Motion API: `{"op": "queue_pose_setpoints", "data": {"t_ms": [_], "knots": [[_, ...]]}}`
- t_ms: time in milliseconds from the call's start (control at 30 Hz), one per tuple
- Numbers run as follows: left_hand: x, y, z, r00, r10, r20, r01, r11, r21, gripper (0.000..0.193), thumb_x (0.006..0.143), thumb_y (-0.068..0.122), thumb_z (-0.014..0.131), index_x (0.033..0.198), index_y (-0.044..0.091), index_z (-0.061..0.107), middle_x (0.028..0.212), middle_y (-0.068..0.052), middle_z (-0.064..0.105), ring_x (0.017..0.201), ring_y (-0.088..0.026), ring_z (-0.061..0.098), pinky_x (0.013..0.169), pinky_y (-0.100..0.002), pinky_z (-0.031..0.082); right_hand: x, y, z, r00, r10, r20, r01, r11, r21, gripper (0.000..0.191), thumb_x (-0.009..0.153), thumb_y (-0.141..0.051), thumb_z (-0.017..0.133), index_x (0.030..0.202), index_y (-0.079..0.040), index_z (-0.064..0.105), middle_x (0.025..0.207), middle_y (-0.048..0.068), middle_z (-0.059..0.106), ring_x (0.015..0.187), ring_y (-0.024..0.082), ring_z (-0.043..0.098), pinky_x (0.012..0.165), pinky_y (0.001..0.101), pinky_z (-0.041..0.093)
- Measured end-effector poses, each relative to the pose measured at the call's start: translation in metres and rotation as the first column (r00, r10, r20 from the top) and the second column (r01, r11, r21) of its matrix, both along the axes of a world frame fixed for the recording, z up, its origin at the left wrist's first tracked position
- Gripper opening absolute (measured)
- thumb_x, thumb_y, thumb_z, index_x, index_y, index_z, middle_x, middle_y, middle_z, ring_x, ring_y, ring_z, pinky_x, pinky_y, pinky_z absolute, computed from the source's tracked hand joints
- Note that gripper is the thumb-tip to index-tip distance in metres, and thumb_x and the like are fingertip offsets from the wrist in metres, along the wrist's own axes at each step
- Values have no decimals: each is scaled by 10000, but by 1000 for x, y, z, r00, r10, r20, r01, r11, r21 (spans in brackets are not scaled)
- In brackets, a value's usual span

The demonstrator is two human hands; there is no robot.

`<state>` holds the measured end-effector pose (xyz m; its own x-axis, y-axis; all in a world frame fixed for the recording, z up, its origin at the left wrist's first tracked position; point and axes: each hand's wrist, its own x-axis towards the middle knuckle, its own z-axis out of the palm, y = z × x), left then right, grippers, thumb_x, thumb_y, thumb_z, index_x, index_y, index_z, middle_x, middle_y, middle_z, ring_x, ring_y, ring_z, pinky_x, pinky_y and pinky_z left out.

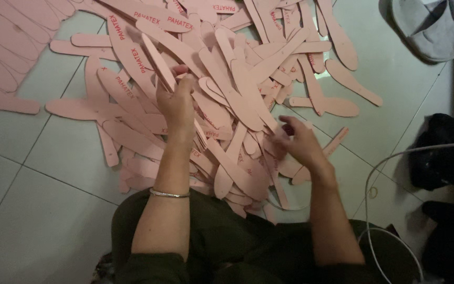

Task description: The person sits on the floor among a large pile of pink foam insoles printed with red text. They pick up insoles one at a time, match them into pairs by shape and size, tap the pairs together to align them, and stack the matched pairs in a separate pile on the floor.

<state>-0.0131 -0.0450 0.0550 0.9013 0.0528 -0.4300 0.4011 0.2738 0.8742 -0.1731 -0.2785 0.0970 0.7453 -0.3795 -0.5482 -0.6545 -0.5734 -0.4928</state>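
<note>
- Sat nearest: dark lap (227, 247), under both forearms.
- Left hand (176, 100): clasped an upright pink insole (158, 63).
- Right hand (298, 141): fingers curled on the insole pile (237, 105); grip unclear.
- Lay right of right hand: white cable (390, 163).

Right hand (298, 141) blurred, pink insole pile (227, 94) cut off at top edge — grey slipper (429, 26) too

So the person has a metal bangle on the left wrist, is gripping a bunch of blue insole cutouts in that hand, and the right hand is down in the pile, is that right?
Not quite: the cutouts are pink, not blue. The head view shows the left hand gripping a bunch of pink insole cutouts, a metal bangle on that wrist, and the right hand down in the pile on the tiled floor.
</note>
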Motion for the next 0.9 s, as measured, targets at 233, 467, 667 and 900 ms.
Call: {"op": "queue_pose_setpoints", "data": {"t_ms": [233,467,667,900], "knots": [[0,-4,4,985,-163,60,160,986,41,244,912,128,694,1148,69,672,931,12,613,668,-34,550,507,-191,446,0,-5,-8,962,-175,209,168,984,53,350,932,-186,756,1188,30,656,1062,154,728,940,228,692,836,371,556],[0,-7,-11,969,-239,64,242,969,-44,254,937,184,710,1156,56,705,865,-2,633,663,-74,523,520,-212,404,-17,-22,21,543,-469,697,202,878,434,111,1049,-78,672,1124,-1,647,1022,53,694,909,145,686,850,327,604],[2,-9,5,947,-240,212,258,964,-62,257,996,207,718,1179,26,711,957,-27,717,853,-68,668,731,-197,539,-24,-41,42,308,-736,603,321,677,662,111,1074,-149,630,1110,-47,608,924,33,638,770,124,619,739,301,561],[-18,-19,38,697,-717,-24,715,697,-50,502,907,376,742,1287,70,623,973,-60,741,783,-161,586,674,-289,465,-11,-19,22,688,-617,383,320,731,602,157,982,-179,690,1008,-37,629,857,-6,609,711,79,527,624,245,439]]}}
